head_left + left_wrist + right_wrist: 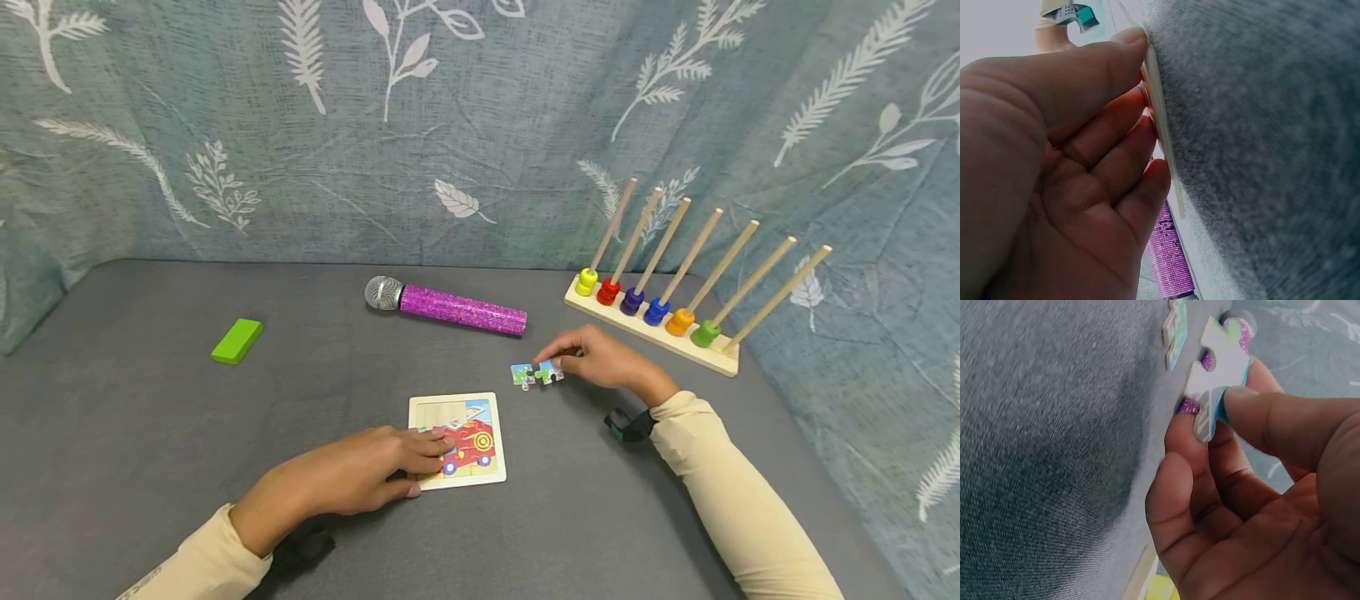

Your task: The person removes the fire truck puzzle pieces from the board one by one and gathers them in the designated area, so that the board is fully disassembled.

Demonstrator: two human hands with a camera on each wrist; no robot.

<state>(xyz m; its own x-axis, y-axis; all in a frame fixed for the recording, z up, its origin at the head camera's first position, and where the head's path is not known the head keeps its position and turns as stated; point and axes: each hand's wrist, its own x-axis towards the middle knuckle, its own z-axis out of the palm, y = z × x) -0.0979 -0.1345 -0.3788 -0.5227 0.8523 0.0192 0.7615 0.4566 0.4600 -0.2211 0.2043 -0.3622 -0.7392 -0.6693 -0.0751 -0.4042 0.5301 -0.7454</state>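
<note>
My left hand (pixel 363 468) rests on the left part of a square wooden puzzle tray (pixel 498 450), fingertips on the picture of a red vehicle and thumb at the near edge. In the left wrist view the tray (pixel 1163 125) appears edge-on along the fingertips (pixel 1159 172). Right of the tray, my right hand (pixel 603 357) pinches a jigsaw piece (pixel 1225 365) between thumb and fingers, tilted up from the table. It has blue, green and white print. Just left of it lies a second jigsaw piece (pixel 520 375) on the grey cloth.
A microphone (pixel 465 310) with a sparkly purple handle lies behind the pieces. At the back right stands a wooden peg rack (pixel 723 362) with coloured rings on several upright pegs. A green block (pixel 237 341) lies at the left. Patterned curtain (pixel 337 167) hangs behind the table.
</note>
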